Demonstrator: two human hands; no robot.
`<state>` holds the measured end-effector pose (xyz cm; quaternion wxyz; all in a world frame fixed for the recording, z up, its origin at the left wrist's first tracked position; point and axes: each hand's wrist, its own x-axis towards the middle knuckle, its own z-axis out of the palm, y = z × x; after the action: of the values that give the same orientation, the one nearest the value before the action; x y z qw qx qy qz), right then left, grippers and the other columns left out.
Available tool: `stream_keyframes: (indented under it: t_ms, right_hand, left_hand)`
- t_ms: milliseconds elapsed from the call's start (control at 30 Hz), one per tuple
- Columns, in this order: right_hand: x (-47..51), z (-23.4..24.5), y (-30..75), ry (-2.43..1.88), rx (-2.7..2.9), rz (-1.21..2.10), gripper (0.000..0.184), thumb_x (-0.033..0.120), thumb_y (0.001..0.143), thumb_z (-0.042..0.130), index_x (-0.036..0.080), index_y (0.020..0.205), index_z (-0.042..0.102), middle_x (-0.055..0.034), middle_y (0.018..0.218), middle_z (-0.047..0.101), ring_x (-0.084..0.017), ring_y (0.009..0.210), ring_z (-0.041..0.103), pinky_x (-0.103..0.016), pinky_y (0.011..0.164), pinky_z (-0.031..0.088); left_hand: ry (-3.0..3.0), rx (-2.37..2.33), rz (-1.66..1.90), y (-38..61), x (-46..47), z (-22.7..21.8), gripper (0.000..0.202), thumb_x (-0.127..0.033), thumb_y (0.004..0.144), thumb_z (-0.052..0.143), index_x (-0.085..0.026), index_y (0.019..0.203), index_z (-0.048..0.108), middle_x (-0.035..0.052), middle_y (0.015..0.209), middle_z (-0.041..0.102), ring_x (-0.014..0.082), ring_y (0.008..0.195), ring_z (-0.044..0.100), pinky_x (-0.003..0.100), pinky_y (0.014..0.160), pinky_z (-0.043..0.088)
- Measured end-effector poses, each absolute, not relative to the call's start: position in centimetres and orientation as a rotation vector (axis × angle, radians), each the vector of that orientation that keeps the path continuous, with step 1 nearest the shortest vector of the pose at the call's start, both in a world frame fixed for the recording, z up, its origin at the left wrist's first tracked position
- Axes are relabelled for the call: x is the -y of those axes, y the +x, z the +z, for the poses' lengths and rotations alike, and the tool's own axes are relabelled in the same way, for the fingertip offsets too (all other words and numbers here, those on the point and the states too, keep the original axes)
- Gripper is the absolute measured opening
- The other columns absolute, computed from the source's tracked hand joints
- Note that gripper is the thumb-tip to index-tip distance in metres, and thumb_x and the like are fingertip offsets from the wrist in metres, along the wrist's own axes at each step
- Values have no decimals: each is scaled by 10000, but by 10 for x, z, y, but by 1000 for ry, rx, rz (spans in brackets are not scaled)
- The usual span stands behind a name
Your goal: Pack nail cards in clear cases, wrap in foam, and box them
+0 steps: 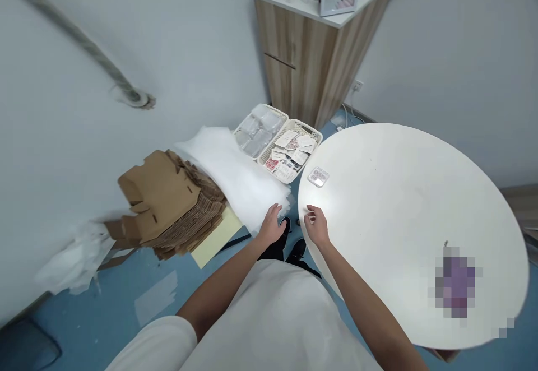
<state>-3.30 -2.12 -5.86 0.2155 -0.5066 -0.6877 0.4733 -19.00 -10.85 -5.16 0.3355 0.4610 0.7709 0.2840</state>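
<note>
My left hand (271, 226) hangs in front of my body with its fingers apart and nothing in it, beside a pile of white foam sheets (235, 172). My right hand (318, 226) is over the near left edge of the round white table (399, 203). Its fingers are loosely curled with a gap between them, and no object shows in it. A small clear flat case (318, 177) with grey patterned contents lies on the table, a little beyond my right hand and apart from it.
Flattened brown cardboard boxes (168, 203) are stacked on the left. Beyond the foam stand a basket of clear packets (258, 130) and a basket of printed cards (292, 149). A wooden cabinet (306, 63) fills the corner. A blurred purple item (458, 284) lies on the table.
</note>
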Motion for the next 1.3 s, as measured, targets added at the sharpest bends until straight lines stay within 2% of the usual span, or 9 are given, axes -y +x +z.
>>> stream_keyframes:
  t_ms: [133,333,567,733,867,1033,1100,1200,1300]
  right_hand:
    - [31,-58,-54,-1245,2187,1413,312,273,759,434,193,1049,516,-71,1009,564,-186,901,539,-353,779,452]
    - [24,-55,-97,-1046,2523,1358,385,299,740,493,192,1110,498,-82,1091,554,-209,985,528,-364,850,415]
    - [12,-53,-177,-886,2755,1282,527,381,732,514,171,1208,427,-112,1287,411,-241,1209,347,-392,981,301]
    - [12,-74,-221,-971,2799,1268,577,253,732,503,143,1274,338,-124,1389,234,-242,1278,216,-377,992,288]
    - [20,-89,-240,-1135,2825,1245,647,172,709,481,121,1312,255,-138,1404,180,-274,1299,118,-426,997,251]
    - [36,-91,-248,-954,2892,1338,638,92,708,383,174,1321,225,-110,1337,346,-240,1233,308,-473,984,235]
    - [40,-87,-249,-891,2860,1334,635,70,705,352,196,1316,232,-92,1307,393,-219,1190,374,-485,984,229]
    - [44,-78,-248,-860,2778,1314,597,85,715,345,207,1296,282,-71,1281,432,-208,1202,364,-476,992,225]
    - [48,-67,-244,-852,2700,1330,543,128,716,383,219,1251,365,-48,1258,464,-214,1221,339,-470,999,227]
  left_hand:
    - [1200,-2158,595,-217,140,-48,457,-287,773,457,-182,1213,391,99,1333,327,239,1240,290,380,997,294]
    - [1272,-2236,455,-258,147,-42,516,-267,747,474,-123,1231,365,133,1351,306,229,1266,240,346,1022,239]
    - [1381,-2136,264,-301,121,-49,585,-239,725,493,-106,1265,312,167,1392,207,274,1286,171,416,1026,165]
    - [1212,-2073,240,-324,111,-69,677,-256,691,540,-75,1287,274,196,1403,134,323,1288,106,435,1015,170]
    - [1042,-2027,405,-336,118,-84,702,-253,723,504,-60,1321,194,191,1399,158,281,1295,114,396,1026,187]
    - [889,-1983,698,-339,124,-95,681,-103,696,473,-84,1326,214,150,1378,256,239,1272,228,351,1046,199]
    - [815,-1937,842,-337,124,-98,660,-72,685,469,-117,1311,266,130,1341,340,240,1237,306,371,1028,247]
    - [617,-1852,1147,-336,123,-101,561,-63,713,445,-160,1259,361,96,1261,455,209,1168,412,365,982,329]
    - [323,-1757,1376,-334,121,-99,430,-164,782,443,-151,1210,410,109,1157,543,191,1042,525,339,861,435]
